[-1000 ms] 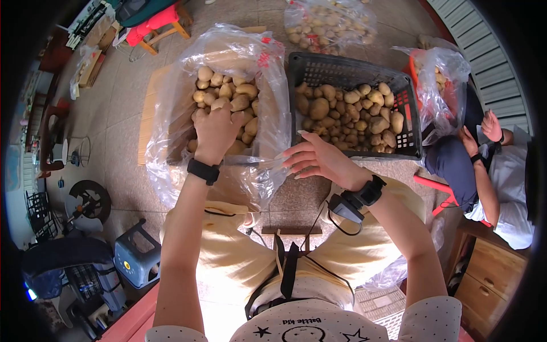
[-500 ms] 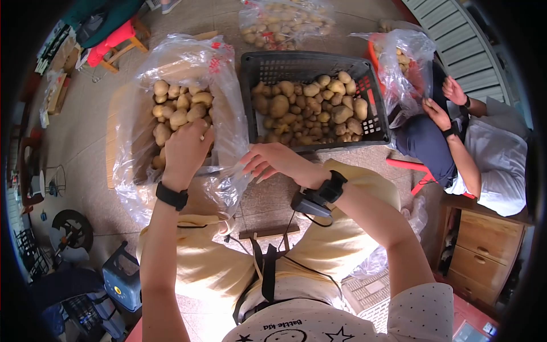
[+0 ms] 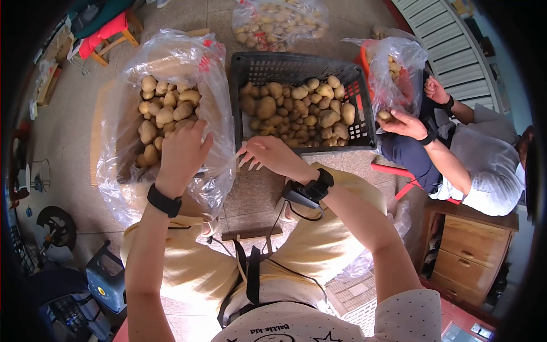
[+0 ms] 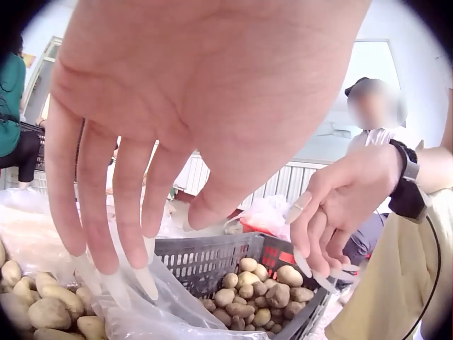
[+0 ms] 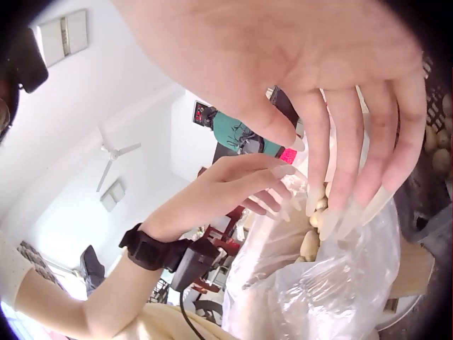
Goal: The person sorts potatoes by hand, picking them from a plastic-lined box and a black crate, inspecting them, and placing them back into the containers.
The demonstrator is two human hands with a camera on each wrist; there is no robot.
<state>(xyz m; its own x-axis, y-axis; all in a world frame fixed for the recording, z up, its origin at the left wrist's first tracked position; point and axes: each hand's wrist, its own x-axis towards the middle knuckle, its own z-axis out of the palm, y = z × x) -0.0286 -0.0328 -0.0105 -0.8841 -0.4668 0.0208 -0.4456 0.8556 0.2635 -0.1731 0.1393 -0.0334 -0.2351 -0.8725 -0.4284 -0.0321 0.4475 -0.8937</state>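
Observation:
My left hand (image 3: 183,151) hovers palm-down over the near right part of a box lined with clear plastic (image 3: 218,102), beside a heap of potatoes (image 3: 165,115). Its fingers hang straight with nothing in them in the left wrist view, above potatoes (image 4: 51,314) and the plastic (image 4: 152,301). My right hand (image 3: 276,155) is by the near left corner of a black crate (image 3: 296,61), which holds more potatoes (image 3: 266,108). Relaxed, extended fingers of the right hand (image 5: 318,78) hold nothing; they hang by the plastic liner (image 5: 322,294) in the right wrist view.
A seated person (image 3: 478,165) at the right holds a potato (image 3: 385,115) beside a plastic bag over a red container (image 3: 364,60). Another bag of potatoes (image 3: 279,25) lies beyond the crate. A blue stool (image 3: 108,279) stands at left, a wooden cabinet (image 3: 470,245) at right.
The head view has shifted, so the containers appear farther left. My left hand has drawn back from the potatoes towards the box's right side. The seated person's hand now has a potato.

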